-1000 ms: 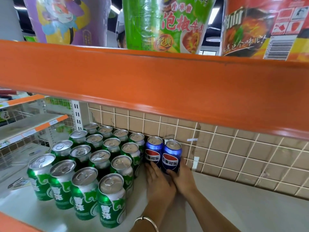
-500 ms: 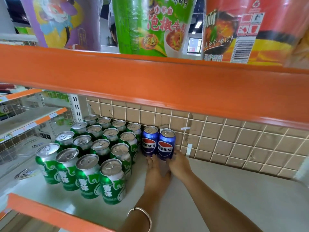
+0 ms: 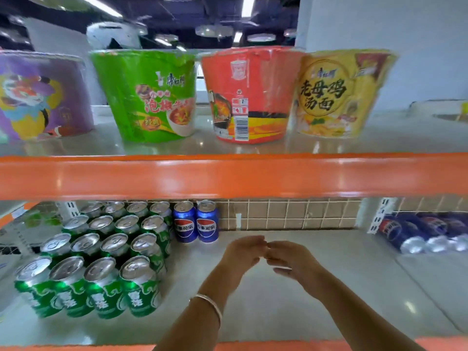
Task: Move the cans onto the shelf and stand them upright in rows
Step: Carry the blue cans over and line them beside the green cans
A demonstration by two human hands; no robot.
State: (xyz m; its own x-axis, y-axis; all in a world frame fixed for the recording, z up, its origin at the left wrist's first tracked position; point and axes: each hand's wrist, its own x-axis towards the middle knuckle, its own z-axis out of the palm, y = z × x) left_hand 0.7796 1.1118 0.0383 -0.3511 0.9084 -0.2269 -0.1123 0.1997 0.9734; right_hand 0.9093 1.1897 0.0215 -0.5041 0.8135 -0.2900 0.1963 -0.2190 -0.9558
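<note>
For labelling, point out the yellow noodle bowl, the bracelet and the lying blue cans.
Yellow noodle bowl [image 3: 326, 95], head view, front label.
Bracelet [image 3: 214, 305], head view, band on wrist.
Lying blue cans [image 3: 395, 229], head view, leftmost can's side.

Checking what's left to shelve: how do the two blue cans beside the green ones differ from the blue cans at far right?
The two blue cans stand upright at the tiled wall; the far-right blue cans lie on their sides, silver ends forward. The pair sits beside the green cans; the others lie beyond the shelf post. Both share the blue label and logo.
</note>
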